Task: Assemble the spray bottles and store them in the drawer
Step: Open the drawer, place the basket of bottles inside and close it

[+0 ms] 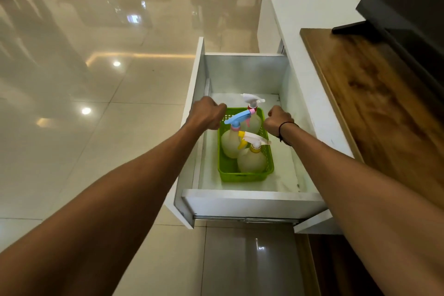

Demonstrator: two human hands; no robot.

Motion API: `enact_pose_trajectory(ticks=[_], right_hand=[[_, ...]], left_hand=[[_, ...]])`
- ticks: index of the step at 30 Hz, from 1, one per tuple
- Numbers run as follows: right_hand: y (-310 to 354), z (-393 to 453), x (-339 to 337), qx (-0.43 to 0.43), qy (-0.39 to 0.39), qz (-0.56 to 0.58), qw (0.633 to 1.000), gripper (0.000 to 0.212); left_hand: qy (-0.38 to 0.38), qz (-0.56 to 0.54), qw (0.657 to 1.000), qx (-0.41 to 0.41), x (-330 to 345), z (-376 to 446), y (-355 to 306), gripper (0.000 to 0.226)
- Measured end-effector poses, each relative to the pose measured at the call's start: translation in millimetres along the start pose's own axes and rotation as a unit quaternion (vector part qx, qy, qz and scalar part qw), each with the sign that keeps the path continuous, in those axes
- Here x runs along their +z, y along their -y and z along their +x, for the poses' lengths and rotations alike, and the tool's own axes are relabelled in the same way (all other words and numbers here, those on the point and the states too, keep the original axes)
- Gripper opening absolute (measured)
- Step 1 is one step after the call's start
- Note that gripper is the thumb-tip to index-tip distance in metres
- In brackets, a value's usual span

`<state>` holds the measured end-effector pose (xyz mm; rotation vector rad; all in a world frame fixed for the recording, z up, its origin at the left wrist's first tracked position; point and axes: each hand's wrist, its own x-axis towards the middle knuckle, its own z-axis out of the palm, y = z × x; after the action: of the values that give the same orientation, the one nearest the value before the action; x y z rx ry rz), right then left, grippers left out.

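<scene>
White and smooth-sided, the drawer (240,74) stands pulled open below me, a deep box with a pale floor. Inside it, toward its middle, sits a green plastic basket (242,175), rectangular with perforated walls. Three rounded, cloudy spray bottles stand upright in the basket: one with a blue trigger head (237,118), one yellow (252,142), one white (252,98) farthest from me. Both my arms reach out straight. My left hand (207,113) curls around the basket's left rim; my right hand (278,119), a dark cord at its wrist, grips the right rim.

basket (242,175) far rim behind hands, television (408,7) cut off
</scene>
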<state>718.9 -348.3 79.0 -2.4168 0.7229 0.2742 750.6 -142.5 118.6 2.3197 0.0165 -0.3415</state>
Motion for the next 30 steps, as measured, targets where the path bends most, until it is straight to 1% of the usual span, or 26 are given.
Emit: enact_pose_trajectory(ticks=[1, 3, 4, 5, 6, 7, 8, 9, 11, 12, 14, 19, 23, 27, 30], right_hand=[[5, -9, -2, -0.04, -0.054, -0.033, 0.997, 0.037], [18, -35, -4, -0.126, -0.151, -0.049, 0.979, 0.028], [24, -52, -3, -0.183, -0.186, -0.044, 0.964, 0.023], [30, -69, 0, -0.256, -0.209, -0.04, 0.943, 0.02], [34, -87, 5, -0.344, -0.216, -0.038, 0.913, 0.019], [39, -107, 11, -0.435, -0.201, -0.043, 0.877, 0.02], [43, -126, 20, -0.518, -0.169, -0.059, 0.836, 0.022], [45, -143, 29, -0.585, -0.134, -0.089, 0.795, 0.025], [48, -166, 48, -0.67, -0.075, -0.166, 0.72, 0.032], [48, -174, 55, -0.69, -0.049, -0.194, 0.696, 0.033], [46, -181, 61, -0.702, -0.016, -0.225, 0.675, 0.036], [41, -180, 51, -0.701, -0.001, -0.275, 0.658, 0.044], [30, -181, 39, -0.708, -0.014, -0.284, 0.646, 0.037], [13, -178, 20, -0.713, -0.022, -0.31, 0.628, 0.034], [-1, -175, 6, -0.71, -0.02, -0.329, 0.622, 0.033]], left_hand=[[-0.036, -0.012, 0.999, 0.033, -10, -4, -2, 0.035], [-0.129, -0.024, 0.988, 0.086, -31, -8, -2, 0.028], [-0.164, -0.035, 0.981, 0.096, -42, -9, 1, 0.024], [-0.181, -0.037, 0.978, 0.094, -52, -10, 7, 0.02], [-0.176, -0.032, 0.981, 0.081, -59, -10, 17, 0.02], [-0.15, -0.029, 0.987, 0.052, -65, -12, 27, 0.028], [-0.11, -0.046, 0.993, 0.013, -69, -14, 38, 0.038], [-0.063, -0.088, 0.994, -0.032, -72, -18, 47, 0.045], [0.023, -0.183, 0.978, -0.099, -74, -26, 56, 0.049], [0.039, -0.206, 0.972, -0.109, -74, -28, 58, 0.048], [0.04, -0.228, 0.967, -0.104, -74, -30, 57, 0.045], [0.035, -0.233, 0.967, -0.093, -58, -37, 49, 0.042], [0.034, -0.269, 0.959, -0.087, -37, -47, 39, 0.043], [0.061, -0.279, 0.954, -0.095, -13, -59, 24, 0.044], [0.091, -0.27, 0.953, -0.106, 0, -71, 8, 0.044]])
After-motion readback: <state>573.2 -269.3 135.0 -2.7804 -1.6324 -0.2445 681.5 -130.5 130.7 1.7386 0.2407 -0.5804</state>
